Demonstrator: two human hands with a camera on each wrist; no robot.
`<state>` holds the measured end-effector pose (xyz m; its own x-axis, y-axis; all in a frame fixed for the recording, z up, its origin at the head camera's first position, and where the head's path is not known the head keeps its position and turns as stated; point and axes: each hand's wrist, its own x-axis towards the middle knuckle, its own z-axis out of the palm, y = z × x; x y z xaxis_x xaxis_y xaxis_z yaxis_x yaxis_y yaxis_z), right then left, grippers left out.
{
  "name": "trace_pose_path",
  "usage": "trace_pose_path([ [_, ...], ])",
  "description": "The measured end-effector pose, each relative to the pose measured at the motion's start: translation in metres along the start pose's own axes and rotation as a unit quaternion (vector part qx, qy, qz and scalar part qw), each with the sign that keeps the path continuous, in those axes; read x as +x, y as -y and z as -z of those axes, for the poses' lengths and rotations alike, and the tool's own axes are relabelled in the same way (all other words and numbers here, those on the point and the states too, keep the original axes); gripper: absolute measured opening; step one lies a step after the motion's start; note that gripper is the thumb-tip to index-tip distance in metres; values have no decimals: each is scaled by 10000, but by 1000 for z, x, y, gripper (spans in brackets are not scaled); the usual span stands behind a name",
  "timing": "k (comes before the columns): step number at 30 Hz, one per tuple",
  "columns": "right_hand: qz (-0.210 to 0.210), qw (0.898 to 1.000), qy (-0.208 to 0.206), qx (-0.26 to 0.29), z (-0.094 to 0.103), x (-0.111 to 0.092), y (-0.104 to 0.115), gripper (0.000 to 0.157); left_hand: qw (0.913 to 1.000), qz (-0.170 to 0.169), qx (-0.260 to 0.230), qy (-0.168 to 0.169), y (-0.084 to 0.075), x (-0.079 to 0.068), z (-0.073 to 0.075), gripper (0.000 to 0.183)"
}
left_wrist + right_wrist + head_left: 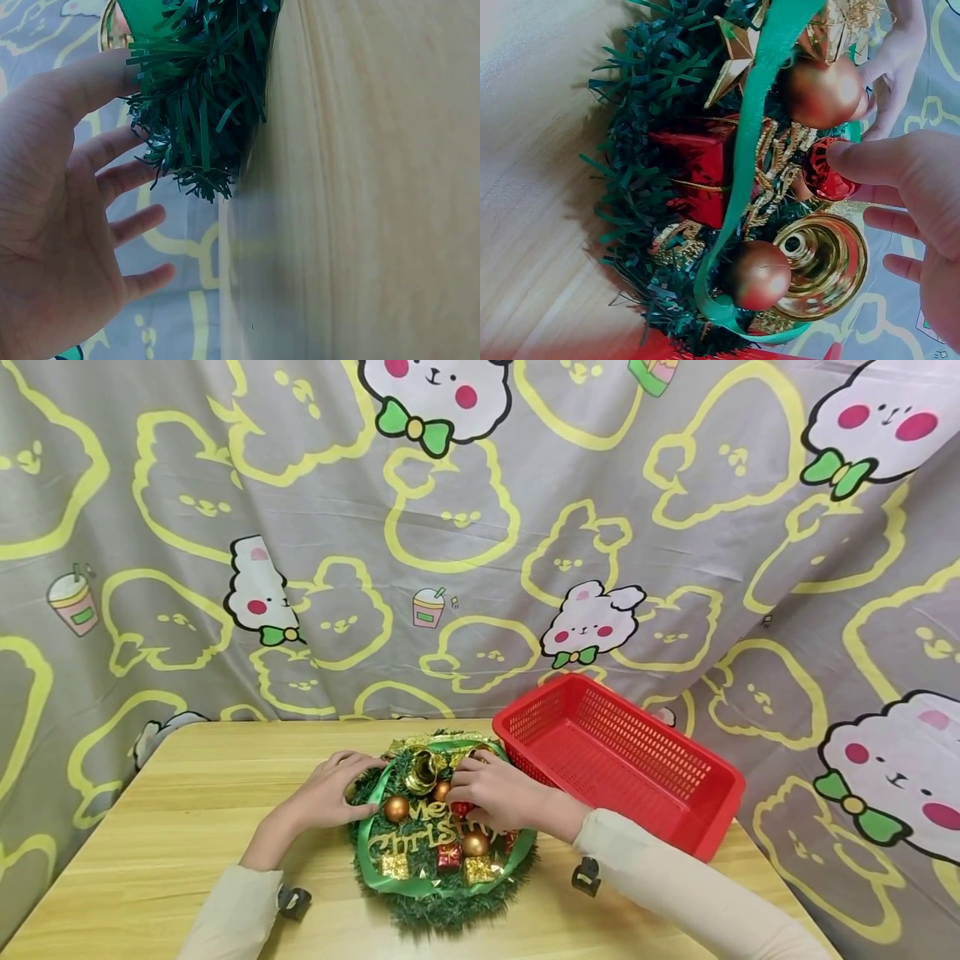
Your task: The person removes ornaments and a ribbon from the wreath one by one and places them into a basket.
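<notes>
A Christmas wreath (435, 906) of green tinsel lies on the table, with a green ribbon (365, 852), gold "Merry Christmas" lettering, copper-coloured balls (396, 809), small gift boxes (448, 857) and a gold bell (422, 772). My right hand (498, 789) reaches over its upper right part and pinches a shiny red ornament (831, 169), thumb on its near side; other fingers partly hide behind it. On the wreath's left edge rests my left hand (330, 793). In the left wrist view, its fingers (124, 178) are spread and loosely straight, thumb and fingertips at the tinsel.
A red plastic basket (720, 777) with perforated sides stands right behind the wreath, close to my right forearm. The wooden table (172, 827) ends at a grey patterned curtain (480, 677). Small black devices (294, 902) sit at both wrists.
</notes>
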<state>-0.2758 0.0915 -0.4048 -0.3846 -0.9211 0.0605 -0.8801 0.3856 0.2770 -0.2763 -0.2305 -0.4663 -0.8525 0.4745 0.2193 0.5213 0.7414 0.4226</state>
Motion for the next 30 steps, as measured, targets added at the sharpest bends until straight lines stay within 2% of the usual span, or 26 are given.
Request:
trace_pose_path([
  [6,10,10000,-33,10,5,-1,0,33,10000,16,12,37,1,-1,-1,66],
  [17,75,9994,-269,185,32,-8,-12,31,10000,-2,25,-18,-4,0,1,64],
  [24,-178,9974,-474,514,50,-21,-24,29,9999,71,53,62,-3,2,1,66],
  [30,-393,9943,-741,660,61,-34,-38,28,9997,-45,156,160,-4,7,7,68],
])
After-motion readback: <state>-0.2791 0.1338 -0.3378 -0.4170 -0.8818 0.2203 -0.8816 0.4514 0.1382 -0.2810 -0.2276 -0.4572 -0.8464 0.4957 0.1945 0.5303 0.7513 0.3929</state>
